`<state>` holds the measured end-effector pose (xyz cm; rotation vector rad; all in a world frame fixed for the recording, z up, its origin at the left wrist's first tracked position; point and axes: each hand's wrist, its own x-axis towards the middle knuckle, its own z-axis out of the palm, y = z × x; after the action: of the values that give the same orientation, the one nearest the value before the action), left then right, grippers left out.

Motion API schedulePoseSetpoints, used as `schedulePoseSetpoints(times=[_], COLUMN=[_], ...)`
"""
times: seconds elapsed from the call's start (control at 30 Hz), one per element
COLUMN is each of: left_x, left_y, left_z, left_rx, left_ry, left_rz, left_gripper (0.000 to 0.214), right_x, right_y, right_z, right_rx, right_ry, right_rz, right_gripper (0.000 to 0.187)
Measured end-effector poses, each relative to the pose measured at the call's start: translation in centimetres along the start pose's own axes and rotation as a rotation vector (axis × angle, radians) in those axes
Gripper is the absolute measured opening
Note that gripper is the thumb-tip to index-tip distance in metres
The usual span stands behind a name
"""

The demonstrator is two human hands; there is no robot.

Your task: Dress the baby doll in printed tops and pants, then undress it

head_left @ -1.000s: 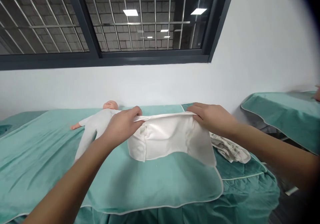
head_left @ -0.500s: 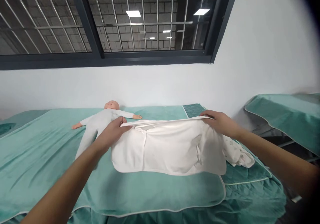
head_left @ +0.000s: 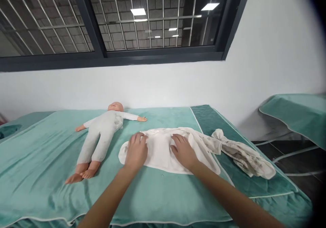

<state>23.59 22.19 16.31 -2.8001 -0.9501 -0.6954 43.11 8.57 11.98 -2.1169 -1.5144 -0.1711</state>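
Note:
A white baby garment (head_left: 163, 156) lies spread on the green bed cover. My left hand (head_left: 137, 150) rests on its left part, palm down, with the fingers stretched out. On its middle, my right hand (head_left: 183, 150) lies with fingers apart, holding nothing. To the left, a baby doll (head_left: 100, 129) in a pale fabric body lies on its back with arms spread. A second, patterned piece of baby clothing (head_left: 247, 156) sits bunched at the right, touching or joined to the white garment; I cannot tell which.
The green cover (head_left: 46, 173) has white piping and a darker quilted section (head_left: 219, 122) at the right. A white wall with a barred window (head_left: 152, 24) stands behind. Another green-covered bed (head_left: 297, 116) is at the far right, with a dark floor between.
The white garment, held stretched up between both hands before, now lies on the bed. My hands have let go of its edge, come closer together and opened. The view has shifted slightly.

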Motion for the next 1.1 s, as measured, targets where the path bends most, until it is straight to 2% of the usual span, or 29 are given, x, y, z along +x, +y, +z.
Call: schedulePoseSetpoints(times=[0.03, 0.1, 0.2, 0.3, 0.53, 0.63, 0.73, 0.83, 1.0, 1.1], left_x=[0.0, 0.6, 2.4, 4.3, 6.7, 7.3, 7.4, 7.1, 6.7, 6.6], left_y=[0.6, 1.6, 2.3, 2.2, 2.0, 2.0, 2.0, 2.3, 2.9, 3.0], left_z=[0.5, 1.4, 3.0, 4.6, 7.1, 7.8, 8.5, 8.8, 8.1, 7.8], left_rx=[-0.083, -0.216, -0.248, -0.191, -0.109, -0.095, -0.09, -0.046, 0.066, 0.081], left_ry=[-0.01, -0.081, -0.185, -0.191, -0.111, -0.091, -0.05, 0.064, 0.22, 0.263], left_rz=[0.056, 0.078, -0.007, -0.09, -0.285, -0.33, -0.314, -0.253, -0.237, -0.237], left_gripper=[0.031, 0.032, 0.036, 0.043, 0.068, 0.069, 0.063, 0.066, 0.069, 0.06], right_x=[-0.3, -0.3, 0.6, 1.5, 3.8, 5.5, 6.7, 6.9, 6.1, 5.8], right_y=[0.3, 1.3, 2.9, 3.6, 3.9, 4.6, 5.4, 5.7, 5.3, 5.3], right_z=[0.5, 0.9, 1.0, 1.0, 1.2, 1.4, 1.8, 2.3, 2.1, 1.9], right_rx=[0.001, -0.026, -0.116, -0.23, -0.306, -0.293, -0.249, -0.209, -0.215, -0.249], right_ry=[0.017, 0.027, 0.025, 0.03, 0.013, 0.003, 0.012, 0.055, 0.229, 0.262], right_rz=[0.012, 0.084, 0.202, 0.233, 0.107, 0.09, 0.182, 0.237, 0.168, 0.177], right_gripper=[0.038, 0.04, 0.044, 0.045, 0.046, 0.052, 0.065, 0.072, 0.054, 0.054])
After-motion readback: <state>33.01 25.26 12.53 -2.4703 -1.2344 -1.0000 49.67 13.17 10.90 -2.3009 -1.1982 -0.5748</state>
